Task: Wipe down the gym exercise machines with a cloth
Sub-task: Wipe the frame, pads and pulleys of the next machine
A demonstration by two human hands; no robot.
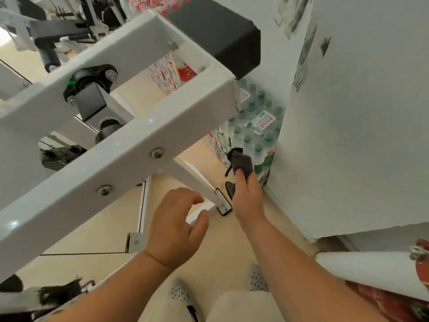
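Your view looks down through the white machine frame (130, 145), built of glossy painted rectangular steel beams with crisp edges, joined by round silver bolts (157, 152) set in washers. A boxy black pad (216, 36) with a matte, leather-like skin sits at the far end of the frame. A slanted white leg runs down to a small black-rimmed foot plate (224, 203) on the smooth beige floor (222, 247). The cloth (242, 162) is dark grey, soft and bunched into a small crumpled wad, with a thin dark tail hanging from its left side. Your right hand (248, 196) reaches forward and pinches the cloth at the fingertips, so the wad sits just beyond the fingers and away from your body. It is held in the air beside the frame's slanted leg and not touching it, in front of a shrink-wrapped pack of clear plastic bottles (257, 126) with green caps. Your left hand (174, 228) hangs lower and nearer to you, its fingers loosely curled around nothing, close above the low white bar of the frame; you cannot tell whether the thumb touches that bar. It is apart from the cloth, with the foot plate between the two hands. To the right stands a flat white wall panel (359, 135) marked with grey scuffs.
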